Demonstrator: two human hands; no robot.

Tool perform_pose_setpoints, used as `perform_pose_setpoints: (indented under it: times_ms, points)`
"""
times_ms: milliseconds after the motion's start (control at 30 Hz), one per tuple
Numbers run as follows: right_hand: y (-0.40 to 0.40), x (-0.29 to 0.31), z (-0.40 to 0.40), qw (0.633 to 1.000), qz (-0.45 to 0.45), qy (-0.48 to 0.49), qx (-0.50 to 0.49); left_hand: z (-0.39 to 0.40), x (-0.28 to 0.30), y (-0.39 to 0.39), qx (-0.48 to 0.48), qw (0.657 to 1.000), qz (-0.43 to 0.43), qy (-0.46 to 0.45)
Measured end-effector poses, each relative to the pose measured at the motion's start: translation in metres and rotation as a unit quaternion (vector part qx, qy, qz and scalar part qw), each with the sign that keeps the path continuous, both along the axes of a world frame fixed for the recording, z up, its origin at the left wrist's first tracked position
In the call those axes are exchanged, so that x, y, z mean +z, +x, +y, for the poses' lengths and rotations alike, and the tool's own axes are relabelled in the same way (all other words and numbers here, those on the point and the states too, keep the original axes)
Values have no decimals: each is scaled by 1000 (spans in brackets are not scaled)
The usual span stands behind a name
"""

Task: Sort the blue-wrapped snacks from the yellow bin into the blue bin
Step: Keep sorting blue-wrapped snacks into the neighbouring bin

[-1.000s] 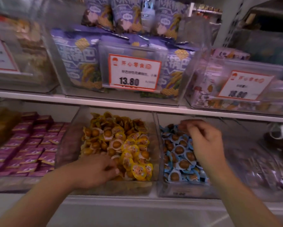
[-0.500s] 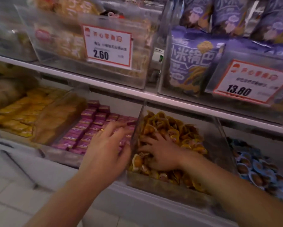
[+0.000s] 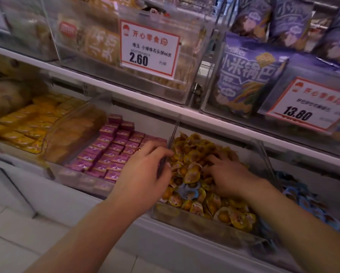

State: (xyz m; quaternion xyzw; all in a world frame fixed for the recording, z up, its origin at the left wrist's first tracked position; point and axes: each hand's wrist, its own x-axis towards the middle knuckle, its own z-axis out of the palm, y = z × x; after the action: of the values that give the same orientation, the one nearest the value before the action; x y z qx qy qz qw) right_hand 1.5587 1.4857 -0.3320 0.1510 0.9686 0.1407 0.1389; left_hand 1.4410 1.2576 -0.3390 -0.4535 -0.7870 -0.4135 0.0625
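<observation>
The clear yellow bin (image 3: 187, 218) in the middle of the lower shelf is full of yellow-wrapped snacks. One blue-wrapped snack (image 3: 189, 191) lies among them, between my two hands. My left hand (image 3: 145, 174) rests at the bin's left wall, its fingers loosely bent and reaching over the edge into the snacks. My right hand (image 3: 228, 174) lies palm down in the yellow snacks with its fingers spread, and holds nothing that I can see. The blue bin (image 3: 303, 198) with blue-wrapped snacks stands just right of the yellow bin, partly behind my right forearm.
A bin of purple packets (image 3: 114, 152) sits left of the yellow bin, with yellow packets (image 3: 27, 125) further left. The shelf above (image 3: 145, 103) carries clear bins with price tags and purple bags (image 3: 248, 75). Below is the white shelf front and a tiled floor.
My right hand left the blue bin and now lies in the yellow snacks. My left hand shifted to the yellow bin's left wall. The blue-wrapped snack has come into sight between my hands.
</observation>
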Motion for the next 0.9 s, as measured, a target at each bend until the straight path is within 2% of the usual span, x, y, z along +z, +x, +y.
perform_pose_setpoints:
  times_ms: [133, 200, 267, 533, 667, 900]
  points:
    - [2, -5, -21, 997, -32, 14, 67, 6, 0, 4, -4, 1000, -10, 1]
    - [0, -8, -34, 995, -29, -69, 68, 9, -1, 6, -2, 1000, -9, -2]
    - [-5, -12, -42, 991, -18, -130, 23, 12, -2, 6, 1, 1000, -10, 0]
    - [-21, -31, -40, 999, -47, -17, -12, 12, -4, 5, 2, 1000, -14, 9]
    - [-22, -40, -50, 998, 1, 50, 48, 13, -4, 5, 3, 1000, -14, 9]
    - [-10, -44, -44, 992, 83, -75, 56, 10, -3, 4, -5, 1000, -15, 19]
